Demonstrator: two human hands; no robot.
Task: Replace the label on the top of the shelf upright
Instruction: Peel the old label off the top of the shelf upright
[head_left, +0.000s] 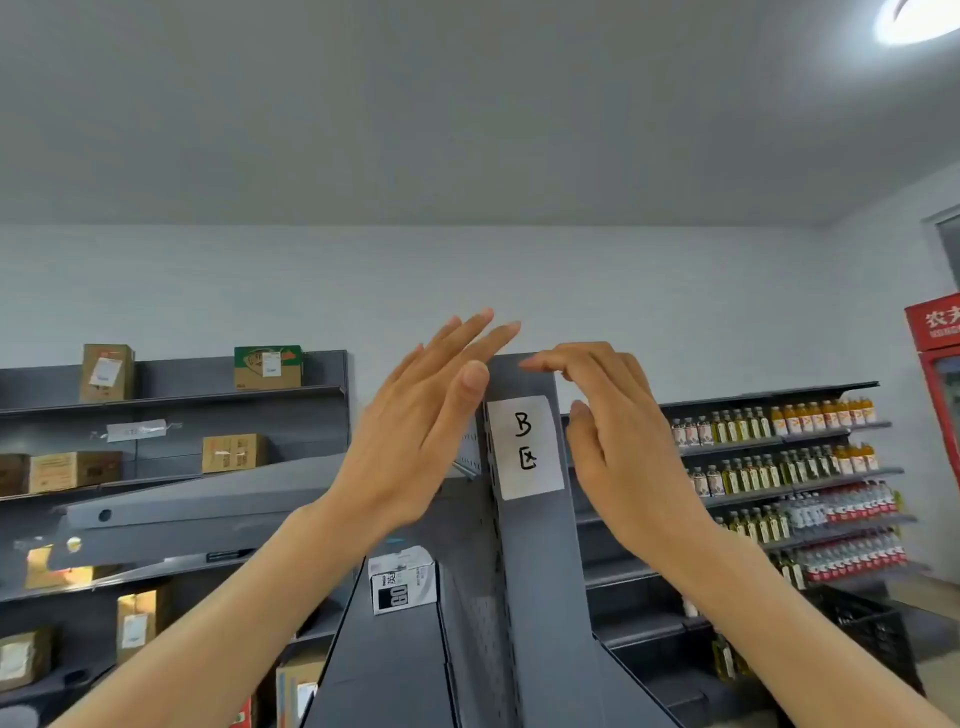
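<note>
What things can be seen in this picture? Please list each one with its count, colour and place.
label: one, white with black writing, stuck near the top of the upright.
shelf upright: one, grey, centre.
white box: one, white and black, on the shelf left of the upright.
cardboard boxes: several, brown, one with a green top, on the left shelves.
bottles: many, yellow, orange, red and clear, in rows on the right shelves.
fridge: one, red, far right edge.
ceiling lamp: one, white, top right.
left hand: open, left of the label.
right hand: open, right of the label.
</note>
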